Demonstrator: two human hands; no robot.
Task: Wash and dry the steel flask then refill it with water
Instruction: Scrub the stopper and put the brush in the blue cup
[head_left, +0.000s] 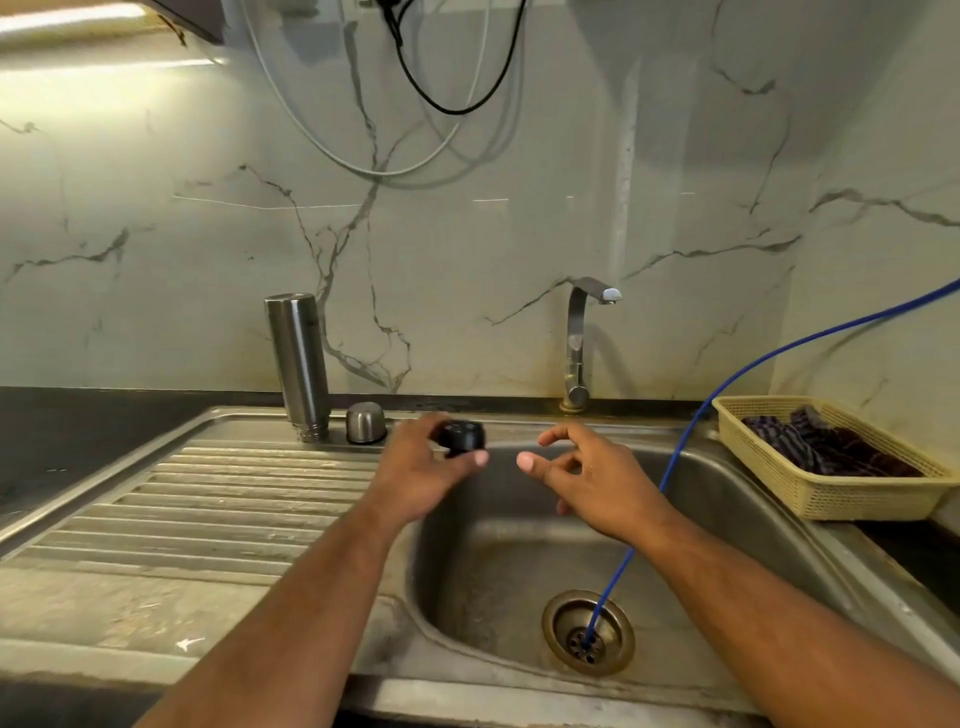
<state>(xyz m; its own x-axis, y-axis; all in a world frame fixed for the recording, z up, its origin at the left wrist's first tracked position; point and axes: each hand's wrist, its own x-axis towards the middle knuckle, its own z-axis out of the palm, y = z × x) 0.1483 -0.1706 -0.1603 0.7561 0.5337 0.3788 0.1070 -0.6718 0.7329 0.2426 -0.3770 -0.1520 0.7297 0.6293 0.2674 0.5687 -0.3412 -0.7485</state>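
Note:
The steel flask (301, 366) stands upside down, mouth on the drainboard, at the back of the sink unit. Its steel cup lid (365, 422) sits just to its right. My left hand (423, 475) holds the flask's black stopper (462, 435) over the sink's back left corner, near the cup lid. My right hand (587, 478) hovers over the sink basin (498, 566) with fingers apart and nothing in them, a short gap from the stopper. The tap (582, 343) stands behind the basin, with no water running.
A blue hose (670, 467) runs from the right wall down into the drain (588, 631). A yellow basket (831, 488) with a dark cloth (821, 447) sits right of the sink. The ribbed drainboard (218, 514) lies to the left. Cables hang on the marble wall.

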